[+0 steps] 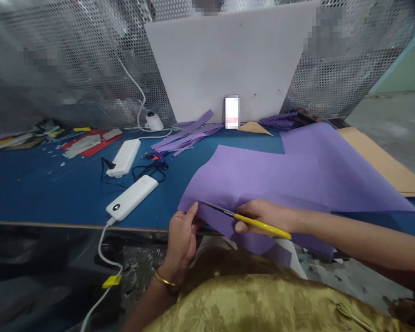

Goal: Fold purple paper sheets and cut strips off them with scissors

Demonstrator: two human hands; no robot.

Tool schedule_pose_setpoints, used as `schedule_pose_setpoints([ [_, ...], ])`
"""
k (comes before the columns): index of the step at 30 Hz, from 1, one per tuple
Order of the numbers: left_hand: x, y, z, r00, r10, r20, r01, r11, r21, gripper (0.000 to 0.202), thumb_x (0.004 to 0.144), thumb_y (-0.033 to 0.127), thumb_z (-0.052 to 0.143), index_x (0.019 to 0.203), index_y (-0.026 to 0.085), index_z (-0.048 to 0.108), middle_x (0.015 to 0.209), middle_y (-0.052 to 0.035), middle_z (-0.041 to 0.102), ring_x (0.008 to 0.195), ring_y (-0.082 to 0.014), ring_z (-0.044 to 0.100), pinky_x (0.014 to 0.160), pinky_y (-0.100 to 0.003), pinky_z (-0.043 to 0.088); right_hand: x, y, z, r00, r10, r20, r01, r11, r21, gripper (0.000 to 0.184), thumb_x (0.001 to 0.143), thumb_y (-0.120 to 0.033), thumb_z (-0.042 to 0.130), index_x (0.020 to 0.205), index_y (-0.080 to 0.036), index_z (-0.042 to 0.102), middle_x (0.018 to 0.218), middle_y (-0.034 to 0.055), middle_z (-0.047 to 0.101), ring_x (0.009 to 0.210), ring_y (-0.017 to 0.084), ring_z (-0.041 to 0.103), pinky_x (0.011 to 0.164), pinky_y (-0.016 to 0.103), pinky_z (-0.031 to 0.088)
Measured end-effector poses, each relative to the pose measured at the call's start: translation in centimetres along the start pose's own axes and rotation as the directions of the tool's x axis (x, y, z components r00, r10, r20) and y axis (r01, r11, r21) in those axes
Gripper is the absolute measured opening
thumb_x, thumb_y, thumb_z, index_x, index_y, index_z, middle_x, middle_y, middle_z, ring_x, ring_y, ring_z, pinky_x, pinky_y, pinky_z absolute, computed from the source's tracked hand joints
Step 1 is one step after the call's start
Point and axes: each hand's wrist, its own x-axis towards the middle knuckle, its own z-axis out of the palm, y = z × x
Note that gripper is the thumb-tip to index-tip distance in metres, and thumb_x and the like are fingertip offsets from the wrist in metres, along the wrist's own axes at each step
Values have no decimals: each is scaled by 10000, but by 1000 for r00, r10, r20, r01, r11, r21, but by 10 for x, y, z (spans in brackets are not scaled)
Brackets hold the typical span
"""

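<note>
A large sheet of purple paper (256,175) spreads over the table's front edge, part of it hanging down toward my lap. My left hand (185,233) pinches its near left edge, thumb on top. In my right hand (266,214) is a pair of scissors (251,221) with yellow handles. The blades lie on the paper, pointing left at my left thumb, and a flap of paper hangs on the near side of them. Part of the right-hand fingers is hidden under the handles.
On the blue table (72,193) lie a white power bank (133,198), a white power strip (124,157), a glue gun (155,157) with a black cord, and purple paper strips (190,133). A phone (232,112) leans against a white board (224,64). Brown paper (383,159) lies right.
</note>
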Motion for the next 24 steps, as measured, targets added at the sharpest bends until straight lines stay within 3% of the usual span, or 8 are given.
schedule_pose_setpoints([
  [9,0,1,4,999,-43,32,41,998,43,455,519,423,931,796,114,745,774,-86,772,714,-222,717,687,-327,586,5,-7,-4,1000,9,-19,-10,998,-66,459,899,-631,551,813,-184,607,678,-4,562,574,112,460,510,240,289],
  [17,1,0,2,997,-44,57,42,998,43,460,595,409,898,919,112,764,843,-105,785,793,-248,728,712,-332,585,8,2,1,999,5,-33,-6,999,-48,446,901,-605,563,761,-184,607,631,-17,550,555,106,470,506,236,301],
  [24,-2,2,3,995,-70,72,68,997,40,458,555,403,913,879,115,765,811,-103,781,832,-274,732,736,-347,584,8,-17,-8,1000,16,-11,-17,994,-108,459,900,-630,551,776,-189,583,654,-8,558,550,108,441,502,243,276],
])
